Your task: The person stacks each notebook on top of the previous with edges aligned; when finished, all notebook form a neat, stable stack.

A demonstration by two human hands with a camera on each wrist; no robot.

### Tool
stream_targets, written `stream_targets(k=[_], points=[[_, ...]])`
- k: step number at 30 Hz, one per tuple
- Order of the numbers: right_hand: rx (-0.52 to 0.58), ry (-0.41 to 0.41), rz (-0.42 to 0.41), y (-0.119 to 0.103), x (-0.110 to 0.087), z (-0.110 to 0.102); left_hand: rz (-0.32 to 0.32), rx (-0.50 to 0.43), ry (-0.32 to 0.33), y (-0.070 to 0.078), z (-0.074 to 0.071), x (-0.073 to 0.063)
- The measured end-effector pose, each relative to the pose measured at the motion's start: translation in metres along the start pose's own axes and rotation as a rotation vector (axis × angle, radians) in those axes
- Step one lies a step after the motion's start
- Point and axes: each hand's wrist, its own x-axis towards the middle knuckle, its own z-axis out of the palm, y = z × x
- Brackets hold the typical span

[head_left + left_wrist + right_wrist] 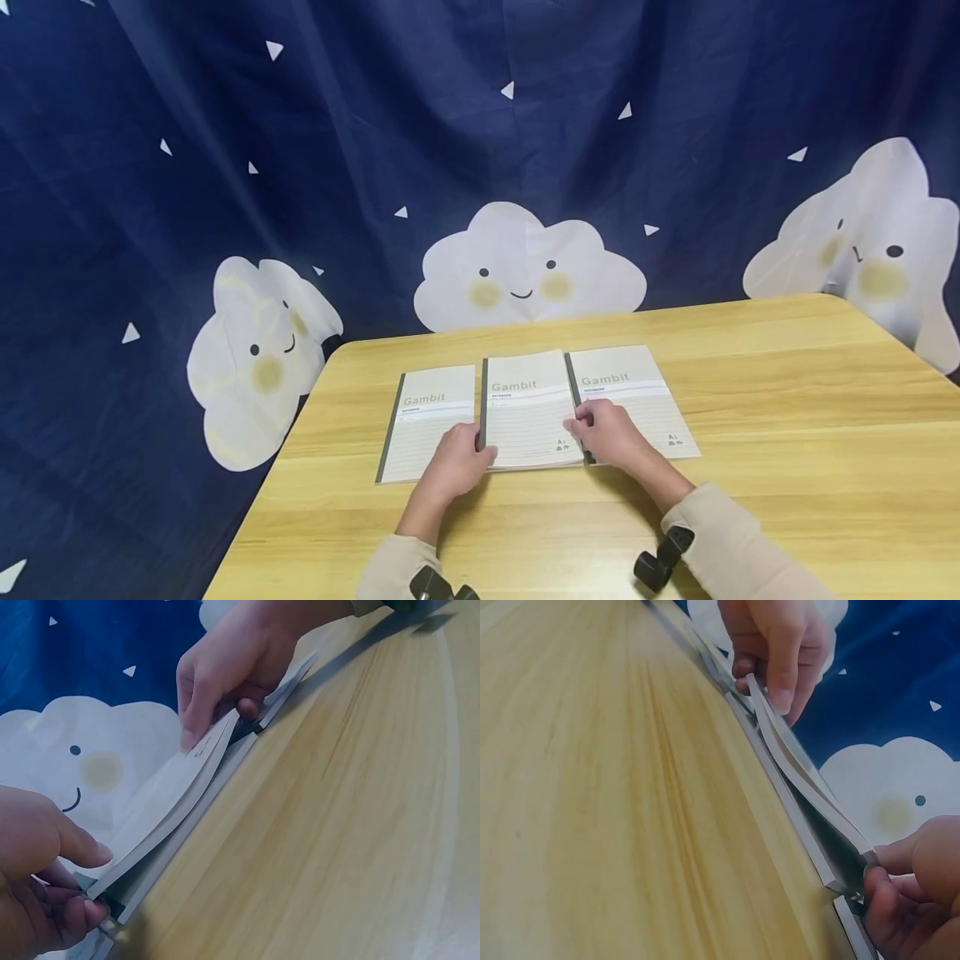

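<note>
A white Gambit notebook [525,417] with a dark spine is in the middle of a row, tilted slightly above another notebook [172,832] beneath it. My left hand [459,460] pinches its lower left corner, thumb on the cover, as the left wrist view shows. At the lower right corner my right hand [609,433] pinches it between thumb and fingers [889,889]. The front edge bows between the hands. Matching notebooks lie flat on either side, the left notebook [431,425] and the right notebook [637,408], partly covered by my right hand.
All the notebooks rest on a light wood table [787,467]. Behind its far edge hangs a dark blue curtain [360,150] printed with white clouds and triangles. A black wrist device [663,558] is strapped over the right sleeve.
</note>
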Motion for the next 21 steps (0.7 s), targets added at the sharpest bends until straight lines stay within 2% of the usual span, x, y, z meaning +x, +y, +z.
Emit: stream_targets(k=[7, 15, 21], points=[[-0.07, 0.017, -0.027, -0.001, 0.001, 0.002, -0.017, 0.068, 0.039, 0.006, 0.002, -0.002], [-0.099, 0.023, -0.062, -0.003, -0.001, 0.002, 0.004, 0.132, 0.065, 0.013, 0.003, -0.007], [-0.167, 0.04, -0.079, -0.005, -0.003, 0.003, -0.02, 0.142, 0.067, 0.016, 0.004, -0.009]])
